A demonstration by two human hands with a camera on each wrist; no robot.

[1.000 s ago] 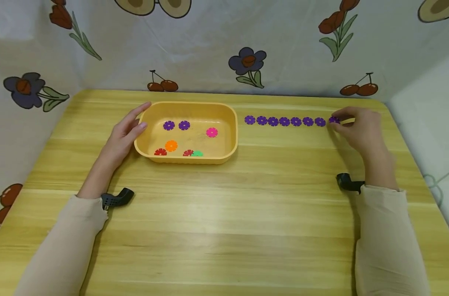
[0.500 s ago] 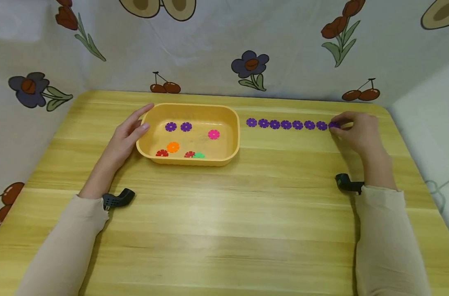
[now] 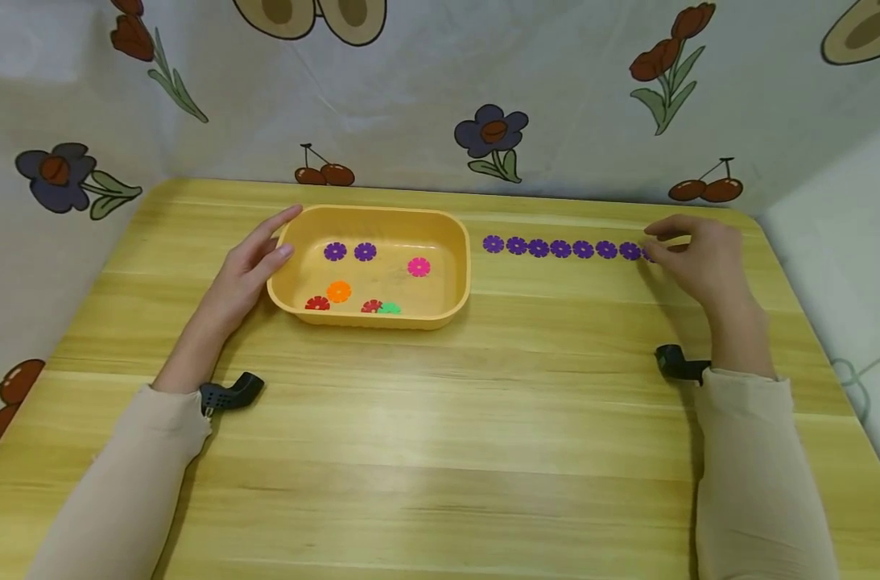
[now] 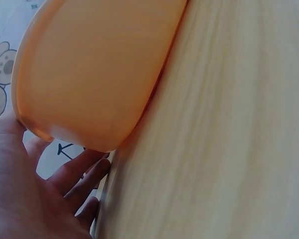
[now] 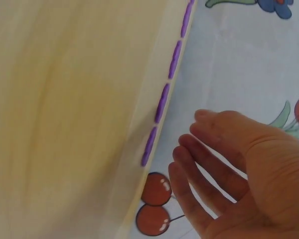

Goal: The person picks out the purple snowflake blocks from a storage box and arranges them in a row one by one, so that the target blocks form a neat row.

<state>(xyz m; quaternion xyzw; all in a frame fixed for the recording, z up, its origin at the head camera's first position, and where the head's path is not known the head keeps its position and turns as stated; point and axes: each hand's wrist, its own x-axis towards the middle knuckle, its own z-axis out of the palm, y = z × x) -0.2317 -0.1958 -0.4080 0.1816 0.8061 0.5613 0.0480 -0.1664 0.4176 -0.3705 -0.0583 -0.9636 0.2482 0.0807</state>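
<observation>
In the head view my left hand [image 3: 244, 270] rests at the left end of a yellow plastic tray [image 3: 382, 321], its thumb on the rim and its index finger at the back corner. The left wrist view shows the fingers loosely spread beside the tray's end wall [image 4: 79, 142]. My right hand [image 3: 704, 254] hovers over the right end of a row of purple flower-shaped discs [image 3: 560, 249], partly covering the last one [image 3: 649, 254]. Seen from the right wrist, the fingers [image 5: 199, 184] are relaxed, hold nothing and stand apart from the flat-lying discs [image 5: 148, 147].
Inside the tray lie two purple discs [image 3: 365, 251], a pink disc [image 3: 419, 267], an orange disc [image 3: 339, 292], two red discs [image 3: 317, 303] and a green disc [image 3: 389, 308]. Behind the wooden table [image 3: 440, 419] hangs a printed cloth [image 3: 403, 105].
My right hand set the purple disc down at the right end of the row, let it go and lifted slightly. My left hand stays at the tray.
</observation>
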